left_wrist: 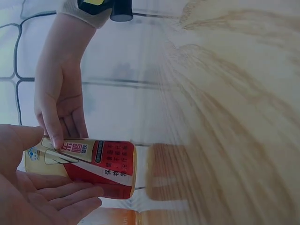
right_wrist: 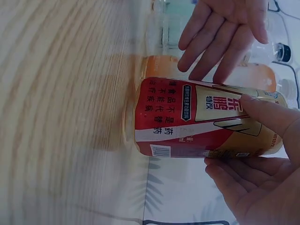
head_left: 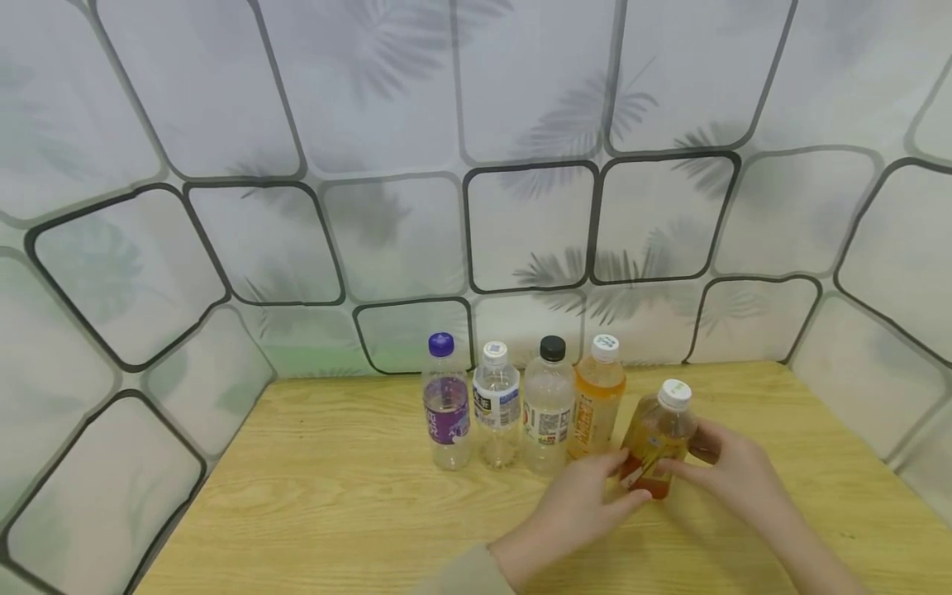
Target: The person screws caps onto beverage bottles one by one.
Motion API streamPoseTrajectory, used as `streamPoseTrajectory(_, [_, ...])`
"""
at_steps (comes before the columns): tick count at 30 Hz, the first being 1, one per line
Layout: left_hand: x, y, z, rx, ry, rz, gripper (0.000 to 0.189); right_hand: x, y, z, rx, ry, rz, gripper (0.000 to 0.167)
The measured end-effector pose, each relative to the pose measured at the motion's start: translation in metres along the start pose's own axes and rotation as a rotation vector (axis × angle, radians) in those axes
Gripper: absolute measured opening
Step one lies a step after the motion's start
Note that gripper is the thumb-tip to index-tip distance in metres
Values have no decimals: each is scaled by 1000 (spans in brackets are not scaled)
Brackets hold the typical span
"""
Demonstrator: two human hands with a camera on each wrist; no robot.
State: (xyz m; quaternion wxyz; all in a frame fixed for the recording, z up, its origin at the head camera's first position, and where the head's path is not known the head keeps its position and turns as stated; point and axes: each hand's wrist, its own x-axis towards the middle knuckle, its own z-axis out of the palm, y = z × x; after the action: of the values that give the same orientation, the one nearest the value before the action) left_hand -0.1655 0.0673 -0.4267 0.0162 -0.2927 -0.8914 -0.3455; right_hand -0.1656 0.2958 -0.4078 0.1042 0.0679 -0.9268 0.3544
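A drink bottle [head_left: 664, 426] with a white cap and a red-and-gold label stands slightly tilted at the right end of a row of bottles. My right hand [head_left: 732, 471] grips it from the right; in the right wrist view its thumb [right_wrist: 267, 112] lies across the label and the fingers are on the opposite side. At the bottle's left side is my left hand [head_left: 587, 492], its fingers [right_wrist: 220, 42] fairly straight and loosely spread along it. A narrow gap seems to show between the bottle's base and the table in the left wrist view.
To the left stand a purple-capped bottle [head_left: 449, 405], a white-capped bottle [head_left: 497, 413], a black-capped bottle [head_left: 549, 413] and an orange drink bottle [head_left: 597, 405], close together. Behind the wooden table [head_left: 335, 504] rises a patterned wall covering [head_left: 402, 240], which also closes both sides.
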Motion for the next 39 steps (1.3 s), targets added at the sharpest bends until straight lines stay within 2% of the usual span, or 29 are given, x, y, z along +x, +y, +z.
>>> streamPoseTrajectory(4, [6, 3, 3, -10, -16, -49, 57, 8, 4, -2, -7, -12, -1, 68])
streamPoseTrajectory(12, [17, 2, 5, -47, -31, -124, 54, 24, 5, -3, -13, -23, 0, 67])
streamPoseTrajectory(22, [25, 2, 10, -24, -33, -133, 56, 38, 7, 0, 9, -48, -9, 66])
streamPoseTrajectory(28, [27, 4, 8, 2, -39, -150, 56, 44, 5, 2, 38, -80, 3, 73])
streamPoseTrajectory(39, [26, 4, 9, -5, -47, -176, 57, 48, 5, 5, 39, -92, 11, 67])
